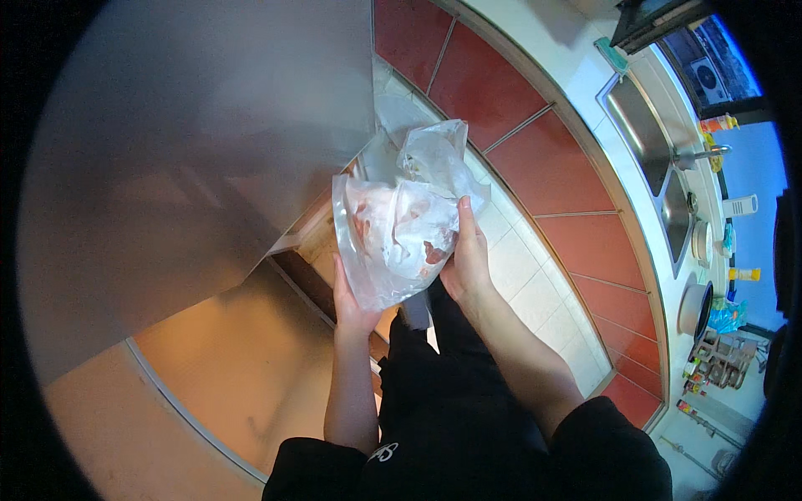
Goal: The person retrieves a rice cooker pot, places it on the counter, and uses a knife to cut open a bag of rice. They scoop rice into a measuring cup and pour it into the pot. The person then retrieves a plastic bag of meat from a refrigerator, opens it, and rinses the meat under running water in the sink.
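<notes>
Both hands hold up a clear plastic bag [401,235] in front of my body. Inside it sits a pale, frosted lump with reddish-brown patches, which looks like frozen meat. My left hand [353,300] grips the bag's lower left side, its thumb along the edge. On the right side, my right hand [467,257] supports the bag with the thumb up over its face. The bag's loose, crumpled end [435,150] flops away from me at the top. Most fingers of both hands are hidden beneath the bag.
A large grey panel [219,138] fills the upper left, close by. Red cabinets [570,169] curve along the right under a white countertop [589,103]. A steel sink [639,125], a pot [694,310] and a spice rack [723,360] stand there. Pale floor tiles [520,269] lie between.
</notes>
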The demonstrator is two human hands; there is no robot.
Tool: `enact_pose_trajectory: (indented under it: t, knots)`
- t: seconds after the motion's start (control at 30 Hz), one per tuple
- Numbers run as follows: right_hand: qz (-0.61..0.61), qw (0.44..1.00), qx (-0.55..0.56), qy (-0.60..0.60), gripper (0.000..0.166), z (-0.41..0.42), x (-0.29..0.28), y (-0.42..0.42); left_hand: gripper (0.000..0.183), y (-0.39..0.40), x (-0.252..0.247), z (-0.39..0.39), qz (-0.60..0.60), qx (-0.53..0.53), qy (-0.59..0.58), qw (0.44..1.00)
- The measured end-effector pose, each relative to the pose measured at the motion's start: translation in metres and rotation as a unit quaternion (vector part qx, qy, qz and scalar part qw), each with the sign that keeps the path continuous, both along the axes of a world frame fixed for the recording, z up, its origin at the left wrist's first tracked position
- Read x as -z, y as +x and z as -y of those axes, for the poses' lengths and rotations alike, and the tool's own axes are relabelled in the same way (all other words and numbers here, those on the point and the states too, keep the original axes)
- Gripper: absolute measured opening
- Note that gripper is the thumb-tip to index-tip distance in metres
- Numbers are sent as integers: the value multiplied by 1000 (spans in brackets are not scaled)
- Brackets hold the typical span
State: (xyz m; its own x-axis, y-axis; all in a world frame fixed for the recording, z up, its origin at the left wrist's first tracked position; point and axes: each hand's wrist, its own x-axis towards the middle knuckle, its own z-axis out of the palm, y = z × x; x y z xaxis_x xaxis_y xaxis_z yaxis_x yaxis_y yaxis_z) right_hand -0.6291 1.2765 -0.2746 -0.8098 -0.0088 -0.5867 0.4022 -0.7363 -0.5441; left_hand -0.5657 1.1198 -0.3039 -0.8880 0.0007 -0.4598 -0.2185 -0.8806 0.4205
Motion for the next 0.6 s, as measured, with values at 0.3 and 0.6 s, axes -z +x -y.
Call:
enact_pose_trajectory:
  t: [0.3,0.6]
  knots:
    - [-134,990,-19,36,49,3,-16,-1,49,-23,-38,10,-121,122,-284,943]
    - [-180,976,67,101,49,17,-8,17,52,-35,-17,26,-234,157,-283,917]
